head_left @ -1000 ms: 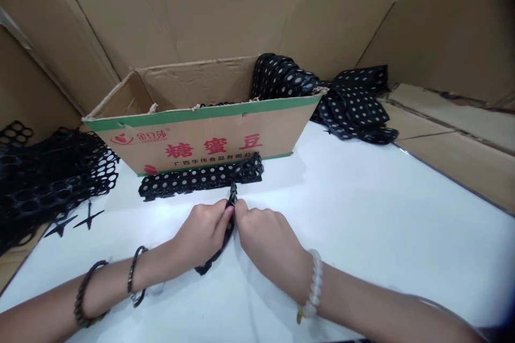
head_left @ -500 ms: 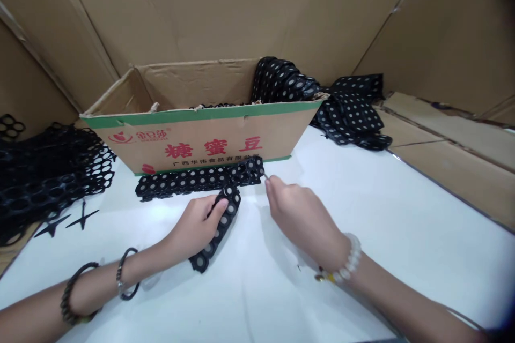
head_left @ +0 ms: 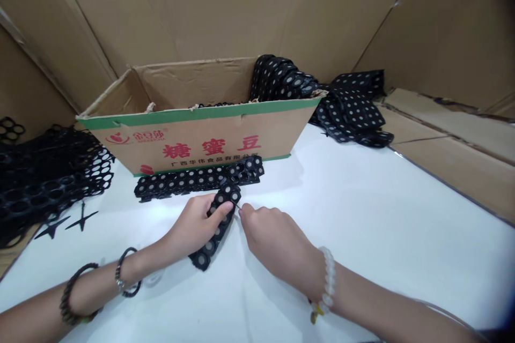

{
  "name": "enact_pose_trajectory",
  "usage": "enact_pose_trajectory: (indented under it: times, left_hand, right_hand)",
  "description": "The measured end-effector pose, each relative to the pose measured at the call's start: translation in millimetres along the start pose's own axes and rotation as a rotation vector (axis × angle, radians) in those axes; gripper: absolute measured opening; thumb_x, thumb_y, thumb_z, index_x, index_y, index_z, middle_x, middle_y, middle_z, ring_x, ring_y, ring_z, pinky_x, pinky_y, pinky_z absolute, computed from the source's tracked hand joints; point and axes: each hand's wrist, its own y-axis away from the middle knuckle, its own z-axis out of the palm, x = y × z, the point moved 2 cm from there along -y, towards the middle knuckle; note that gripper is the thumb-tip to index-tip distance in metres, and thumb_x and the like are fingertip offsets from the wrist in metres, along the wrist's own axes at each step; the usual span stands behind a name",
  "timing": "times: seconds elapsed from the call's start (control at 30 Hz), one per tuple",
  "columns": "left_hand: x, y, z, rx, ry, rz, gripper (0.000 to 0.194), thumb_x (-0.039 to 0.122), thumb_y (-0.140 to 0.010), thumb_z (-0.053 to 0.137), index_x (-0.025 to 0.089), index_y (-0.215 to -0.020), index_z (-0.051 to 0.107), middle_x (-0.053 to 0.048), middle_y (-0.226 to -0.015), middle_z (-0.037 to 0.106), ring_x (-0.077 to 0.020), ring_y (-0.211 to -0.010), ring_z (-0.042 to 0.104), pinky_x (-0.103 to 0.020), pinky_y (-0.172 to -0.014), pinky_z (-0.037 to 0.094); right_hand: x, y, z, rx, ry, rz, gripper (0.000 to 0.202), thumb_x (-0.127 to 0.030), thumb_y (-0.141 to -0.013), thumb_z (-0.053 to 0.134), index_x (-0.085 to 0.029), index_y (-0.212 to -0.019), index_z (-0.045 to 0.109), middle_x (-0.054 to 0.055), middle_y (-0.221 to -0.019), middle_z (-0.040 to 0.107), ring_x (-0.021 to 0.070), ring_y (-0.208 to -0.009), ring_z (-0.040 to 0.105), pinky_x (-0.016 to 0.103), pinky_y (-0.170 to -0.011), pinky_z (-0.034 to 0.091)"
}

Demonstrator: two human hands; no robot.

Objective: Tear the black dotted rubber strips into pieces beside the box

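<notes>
A black strip with rows of pale grey discs point(head_left: 209, 246) slants over the white table, pinched between the thumb and fingers of my left hand point(head_left: 200, 223). My right hand point(head_left: 273, 241) is closed on a thin pointed tool point(head_left: 236, 205), whose tip meets the strip's right edge near my left thumb. Most of the tool's handle is hidden in the fist. Just beyond the hands, a row of similar black strips point(head_left: 189, 180) lies along the front of the cardboard box, with a piece resting on its right end.
The open cardboard box point(head_left: 209, 139) stands behind. Dotted black sheets point(head_left: 354, 110) pile over its right side. Black perforated mesh point(head_left: 48, 171) and two black star-shaped scraps point(head_left: 82, 220) lie at left. Cardboard walls surround the white table point(head_left: 341, 214).
My right hand has moved left and slightly down with the tool, from the end of the row of strips to the strip in my left hand. My left hand has barely moved.
</notes>
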Motion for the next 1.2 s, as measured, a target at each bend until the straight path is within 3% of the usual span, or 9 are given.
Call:
enact_pose_trajectory:
  times: [0.1,0.3,0.5,0.63,0.77,0.9,1.03,1.2]
  left_hand:
    - [3,0,0.2,-0.039,-0.072,0.035,0.033,0.041,-0.08,0.038,0.017,-0.057,0.035,0.005,-0.052,0.036,-0.0086,-0.049,0.033,-0.02,-0.046,0.026]
    - [6,5,3.9,-0.128,-0.07,0.131,0.032,0.035,-0.082,0.034,0.017,-0.057,0.031,0.006,-0.049,0.033,-0.0077,-0.048,0.03,-0.02,-0.046,0.024]
    - [4,3,-3.3,-0.139,0.04,0.11,0.026,0.038,-0.081,0.038,0.016,-0.068,0.045,0.003,-0.063,0.047,-0.0104,-0.06,0.042,-0.02,-0.055,0.033]
    - [2,-1,-6.2,-0.159,0.151,0.028,0.031,0.042,-0.082,0.035,0.016,-0.066,0.042,0.004,-0.059,0.043,-0.0081,-0.052,0.04,-0.018,-0.048,0.032]
    - [0,-3,-6.0,-0.094,0.24,-0.089,0.035,0.046,-0.079,0.038,0.016,-0.06,0.038,0.005,-0.052,0.038,-0.0061,-0.045,0.035,-0.016,-0.041,0.026]
    - [0,-5,-6.3,-0.114,0.363,-0.203,0.035,0.048,-0.076,0.043,0.016,-0.06,0.039,0.006,-0.049,0.039,-0.0057,-0.04,0.034,-0.016,-0.037,0.024]
    - [-1,-6,-8.1,-0.079,0.383,-0.181,0.034,0.046,-0.076,0.043,0.016,-0.06,0.039,0.006,-0.05,0.04,-0.006,-0.043,0.035,-0.016,-0.04,0.026]
    - [-2,-5,-6.5,-0.06,0.331,-0.081,0.029,0.039,-0.079,0.04,0.015,-0.062,0.041,0.005,-0.057,0.041,-0.008,-0.053,0.038,-0.019,-0.048,0.03]
  right_hand:
    - [-8,1,-2,0.002,0.025,0.029,0.023,0.0,-0.071,0.036,-0.014,-0.078,0.051,0.003,-0.059,0.057,0.0162,-0.054,0.056,0.026,-0.04,0.017]
    - [-19,-4,3,0.058,0.073,-0.008,0.025,0.004,-0.071,0.035,-0.011,-0.083,0.052,0.005,-0.063,0.059,0.0168,-0.056,0.056,0.025,-0.042,0.025]
    - [4,-7,0,0.096,0.066,-0.019,0.017,-0.004,-0.075,0.035,-0.014,-0.08,0.048,0.004,-0.062,0.058,0.0178,-0.056,0.056,0.026,-0.044,0.025]
    - [18,-6,-2,0.084,0.136,-0.056,0.016,-0.005,-0.074,0.035,-0.016,-0.077,0.046,0.003,-0.06,0.057,0.0172,-0.056,0.056,0.026,-0.043,0.022]
    - [15,-5,-3,0.091,0.173,0.024,0.021,0.0,-0.07,0.035,-0.015,-0.08,0.046,0.003,-0.057,0.057,0.0174,-0.052,0.056,0.026,-0.041,0.017]
    - [13,-2,-3,0.1,0.191,0.055,0.021,0.001,-0.07,0.035,-0.014,-0.079,0.046,0.003,-0.054,0.055,0.0161,-0.048,0.054,0.025,-0.04,0.013]
    - [20,3,-6,0.077,0.056,-0.043,0.017,-0.006,-0.077,0.034,-0.016,-0.069,0.045,0.001,-0.053,0.053,0.0127,-0.047,0.05,0.025,-0.042,0.015]
    - [17,2,-10,0.165,-0.105,-0.059,0.031,-0.024,-0.089,0.021,-0.018,-0.068,0.043,-0.001,-0.051,0.048,0.0102,-0.045,0.044,0.025,-0.045,0.019]
